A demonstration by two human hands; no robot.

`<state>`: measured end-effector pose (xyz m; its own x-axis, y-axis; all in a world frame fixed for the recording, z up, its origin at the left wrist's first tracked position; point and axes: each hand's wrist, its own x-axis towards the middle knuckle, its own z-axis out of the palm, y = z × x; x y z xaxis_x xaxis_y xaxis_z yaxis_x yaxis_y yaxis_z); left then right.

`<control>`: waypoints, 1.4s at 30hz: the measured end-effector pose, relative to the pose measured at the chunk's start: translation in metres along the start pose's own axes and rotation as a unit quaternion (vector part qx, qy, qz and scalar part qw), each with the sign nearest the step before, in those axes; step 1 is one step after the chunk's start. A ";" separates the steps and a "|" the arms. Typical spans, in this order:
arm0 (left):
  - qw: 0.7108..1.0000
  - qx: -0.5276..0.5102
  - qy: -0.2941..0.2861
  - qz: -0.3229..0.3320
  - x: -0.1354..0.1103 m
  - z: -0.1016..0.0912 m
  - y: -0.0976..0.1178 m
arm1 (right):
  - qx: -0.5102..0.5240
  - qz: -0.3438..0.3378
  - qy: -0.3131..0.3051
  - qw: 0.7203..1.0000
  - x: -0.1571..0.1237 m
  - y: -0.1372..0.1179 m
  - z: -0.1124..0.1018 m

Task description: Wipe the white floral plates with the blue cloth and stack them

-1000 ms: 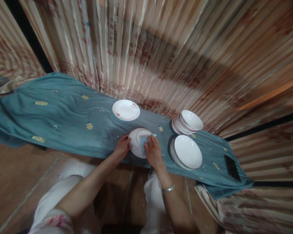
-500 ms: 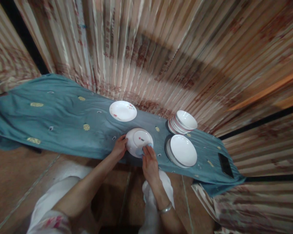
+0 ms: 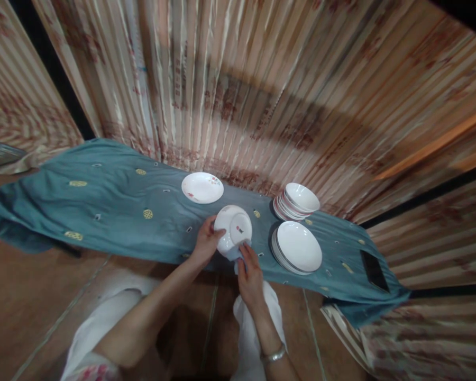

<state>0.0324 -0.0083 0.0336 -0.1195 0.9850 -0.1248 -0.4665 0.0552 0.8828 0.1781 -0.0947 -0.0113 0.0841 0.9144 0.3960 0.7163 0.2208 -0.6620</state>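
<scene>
My left hand (image 3: 205, 243) grips the left rim of a white plate (image 3: 235, 229), held upside down and tilted over the teal cloth (image 3: 115, 211). A small red mark shows on its underside. My right hand (image 3: 249, 272) is closed on a light blue wiping cloth (image 3: 235, 255), pressed against the plate's near edge. Another white plate with a floral print (image 3: 202, 187) lies flat on the teal cloth just beyond.
Two stacks of white dishes stand to the right: a near stack of plates (image 3: 297, 247) and a far stack of bowls (image 3: 299, 201). A dark phone (image 3: 374, 270) lies near the cloth's right end. Striped curtains (image 3: 262, 95) hang behind. My white-clad knees are below.
The plate has been lifted and tilted more upright in my left hand. My right hand with the blue cloth slid from the plate's middle down to its near edge.
</scene>
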 end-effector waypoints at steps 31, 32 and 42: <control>0.651 0.621 -0.313 0.304 -0.024 -0.046 -0.036 | -0.082 0.027 -0.016 0.996 0.066 0.055 0.005; 0.669 0.607 -0.299 0.308 -0.024 -0.049 -0.036 | -0.101 0.024 -0.027 0.994 0.067 0.056 0.008; 0.979 0.200 0.011 0.023 -0.020 -0.063 -0.036 | -0.220 -0.005 -0.080 0.972 0.096 0.056 0.015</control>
<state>-0.0041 -0.0404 -0.0241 -0.1541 0.9843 -0.0862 -0.0798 0.0746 0.9940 0.2162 0.0101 -0.0197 -0.0081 0.9616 0.2745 0.9467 0.0958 -0.3076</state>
